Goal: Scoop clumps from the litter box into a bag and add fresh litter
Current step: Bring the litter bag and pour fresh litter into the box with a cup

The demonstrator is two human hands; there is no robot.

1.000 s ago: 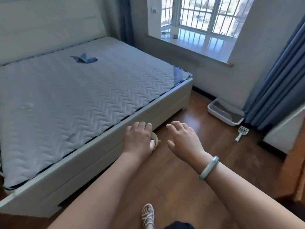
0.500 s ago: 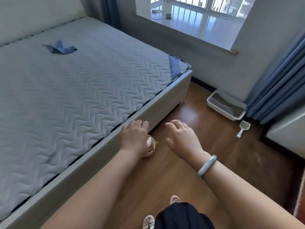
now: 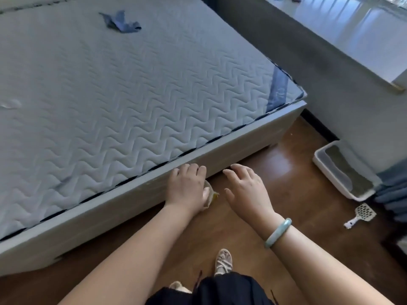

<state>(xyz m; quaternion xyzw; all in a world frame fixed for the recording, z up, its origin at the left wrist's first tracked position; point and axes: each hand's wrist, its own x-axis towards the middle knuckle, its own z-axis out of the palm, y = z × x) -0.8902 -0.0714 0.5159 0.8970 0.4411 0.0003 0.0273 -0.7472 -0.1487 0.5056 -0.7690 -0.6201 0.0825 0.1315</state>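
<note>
A white quilted mattress (image 3: 110, 95) with a wavy stitch pattern lies on a pale grey bed frame (image 3: 231, 155). A crumpled blue cloth (image 3: 122, 22) rests on the mattress near its far edge. Brown wooden floor (image 3: 297, 205) runs beside the bed. A sunlit windowsill (image 3: 352, 34) sits upper right, and a blue curtain (image 3: 394, 190) hangs at the right edge. A sandalled foot (image 3: 223, 261) stands on the floor.

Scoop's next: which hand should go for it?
Right. The right hand is empty with relaxed fingers, and the scoop lies on the floor on that side, near the litter box. The left hand grips a pale crumpled item, possibly the bag.
</note>
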